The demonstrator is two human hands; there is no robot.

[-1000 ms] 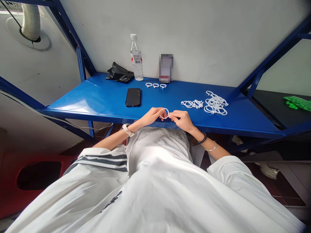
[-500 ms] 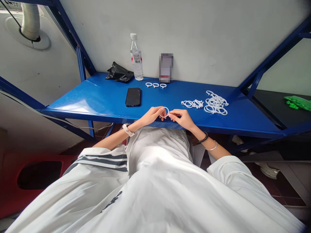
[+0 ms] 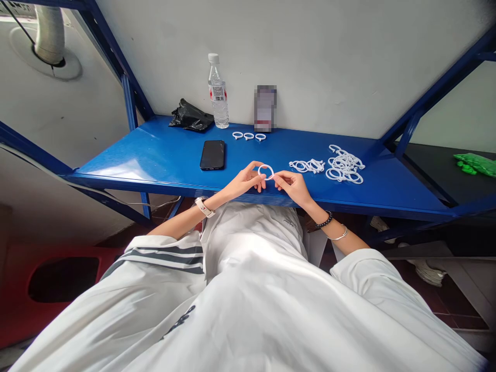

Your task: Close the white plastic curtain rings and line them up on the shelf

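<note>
White shirt [image 3: 251, 294]: loose and creased, filling the foreground below the table edge.
Pale band [image 3: 204, 207]: worn around the left wrist.
Black beads [image 3: 324, 220]: circling the right wrist, with a slim bangle [image 3: 338, 234] farther up the forearm.
Right hand [image 3: 293, 187]: thumb and forefinger pinched together on the lower right of a white ring [image 3: 266, 165], other fingers curled.
Left hand [image 3: 245, 180]: partly open, thumb and fingers gripping the same ring on its left side.
White ring: raised between the two hands, over the front of the blue table [image 3: 166, 150].
Dark phone [image 3: 212, 155]: flat on the tabletop, beyond the left hand.
Small cluster [image 3: 310, 165]: white rings lying just beside a larger heap [image 3: 344, 165] of rings, right of the hands.
Three rings [image 3: 248, 139]: in a row near the back edge.
Black plastic bag [image 3: 189, 116]: crumpled, beside an upright capped bottle [image 3: 220, 103].
Pixelated panel [image 3: 265, 108]: standing upright against the pale wall [image 3: 329, 62].
</note>
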